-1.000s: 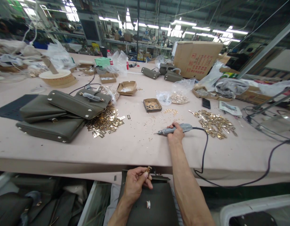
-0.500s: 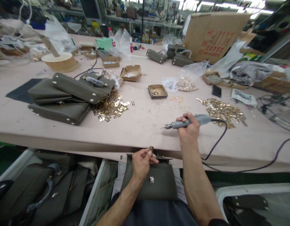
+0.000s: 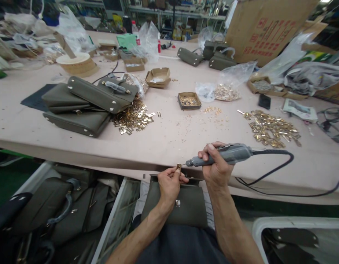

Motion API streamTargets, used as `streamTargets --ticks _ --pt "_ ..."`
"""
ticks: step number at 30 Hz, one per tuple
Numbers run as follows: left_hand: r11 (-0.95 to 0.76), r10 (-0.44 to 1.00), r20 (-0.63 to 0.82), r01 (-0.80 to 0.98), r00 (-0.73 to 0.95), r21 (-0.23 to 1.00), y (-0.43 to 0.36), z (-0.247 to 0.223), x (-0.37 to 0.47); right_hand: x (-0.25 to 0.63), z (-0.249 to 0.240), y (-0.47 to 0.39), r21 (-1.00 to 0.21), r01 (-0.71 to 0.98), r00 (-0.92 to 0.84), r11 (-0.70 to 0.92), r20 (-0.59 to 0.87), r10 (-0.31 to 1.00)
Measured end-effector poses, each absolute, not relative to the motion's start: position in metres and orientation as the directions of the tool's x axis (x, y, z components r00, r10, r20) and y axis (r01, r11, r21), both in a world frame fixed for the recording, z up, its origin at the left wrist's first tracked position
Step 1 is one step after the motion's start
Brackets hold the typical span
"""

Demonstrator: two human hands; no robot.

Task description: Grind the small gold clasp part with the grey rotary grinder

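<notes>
Head view shows the left hand [image 3: 169, 182] pinching a small gold fitting [image 3: 179, 167] between thumb and fingertips, its grip closed tight on the piece and raised just above the top edge of an olive bag [image 3: 183, 205] that lies on the person's lap. Held upright like that, the fitting faces the tool tip squarely. The right hand [image 3: 217, 167] is wrapped fully round a grey electric screwdriver [image 3: 224, 156], grip shut on its barrel, the bit pointing toward nine o'clock and almost touching the fitting; its black cord [image 3: 268, 172] trails off toward three o'clock over the surface [image 3: 164, 143]. Both hands sit at the near edge of the surface, likely so the forearms stay steady.

At ten o'clock, stacked olive bags [image 3: 84, 106] rest beside a heap of gold plates [image 3: 133, 119]. At twelve o'clock stands a small box of screws [image 3: 189, 101], and at two o'clock a second pile of gold hardware [image 3: 273, 128], all within reach. A cardboard carton [image 3: 265, 29] stands far back.
</notes>
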State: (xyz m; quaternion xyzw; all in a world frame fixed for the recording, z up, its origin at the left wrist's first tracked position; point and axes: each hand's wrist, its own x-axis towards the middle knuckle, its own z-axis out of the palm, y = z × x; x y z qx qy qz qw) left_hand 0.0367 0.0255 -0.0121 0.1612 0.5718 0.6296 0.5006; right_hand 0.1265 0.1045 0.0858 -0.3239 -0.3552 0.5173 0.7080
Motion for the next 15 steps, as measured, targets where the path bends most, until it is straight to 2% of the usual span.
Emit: streamTargets --ticks 15 --pt "0.143 0.816 -0.362 -0.449 -0.451 0.882 0.026 -0.007 0.037 0.111 0.073 0.099 -0.834 -0.456 0.205 0.311 0.242 0.948"
